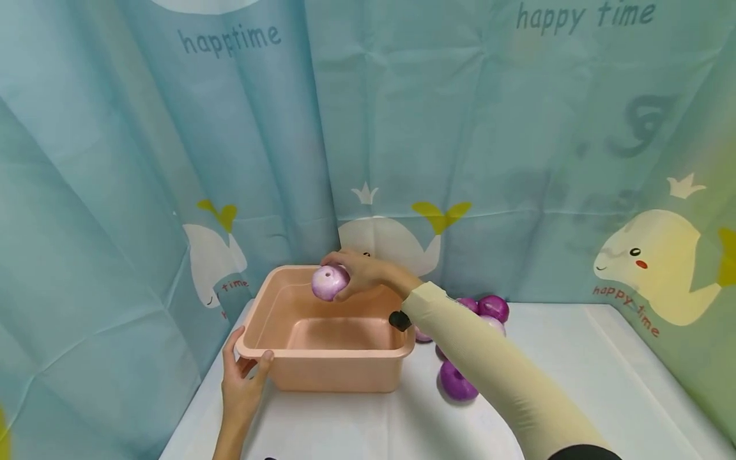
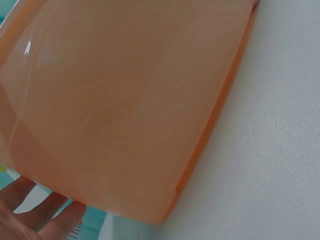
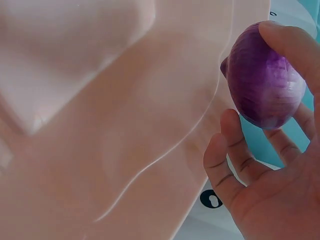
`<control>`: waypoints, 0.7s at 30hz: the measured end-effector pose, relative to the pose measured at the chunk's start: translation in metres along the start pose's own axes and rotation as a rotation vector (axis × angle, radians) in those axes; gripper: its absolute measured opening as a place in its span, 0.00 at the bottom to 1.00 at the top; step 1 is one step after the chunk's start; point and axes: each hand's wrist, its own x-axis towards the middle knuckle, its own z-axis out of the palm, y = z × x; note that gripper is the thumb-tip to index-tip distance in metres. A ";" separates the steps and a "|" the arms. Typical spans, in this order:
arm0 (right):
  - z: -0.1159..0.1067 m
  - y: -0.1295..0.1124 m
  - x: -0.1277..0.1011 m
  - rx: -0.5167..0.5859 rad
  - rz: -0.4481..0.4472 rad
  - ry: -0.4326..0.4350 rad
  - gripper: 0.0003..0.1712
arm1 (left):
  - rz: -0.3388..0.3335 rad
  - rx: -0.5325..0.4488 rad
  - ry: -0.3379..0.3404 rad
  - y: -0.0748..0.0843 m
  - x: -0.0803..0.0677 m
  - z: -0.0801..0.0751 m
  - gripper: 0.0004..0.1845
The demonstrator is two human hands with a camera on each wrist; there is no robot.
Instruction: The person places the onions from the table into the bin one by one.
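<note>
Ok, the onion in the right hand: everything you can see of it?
The red onion is rounded, with glossy, faintly streaked skin, deep purple in places and fading to pinkish white in others. The right wrist view shows a short pointed nub at one end; the head view shows a small dark spot on its pale face. It looks whole, though part is hidden by the right hand, which grips it up in the air over the peach basin. Only that hand appears to touch it.
</note>
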 end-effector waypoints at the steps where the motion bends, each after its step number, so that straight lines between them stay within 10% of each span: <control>1: 0.001 0.000 0.000 -0.005 0.000 -0.001 0.41 | 0.001 0.002 0.002 0.000 -0.001 0.000 0.40; 21: -0.013 0.000 -0.013 0.098 -0.075 0.028 0.53 | 0.001 0.025 0.001 0.000 0.001 -0.001 0.40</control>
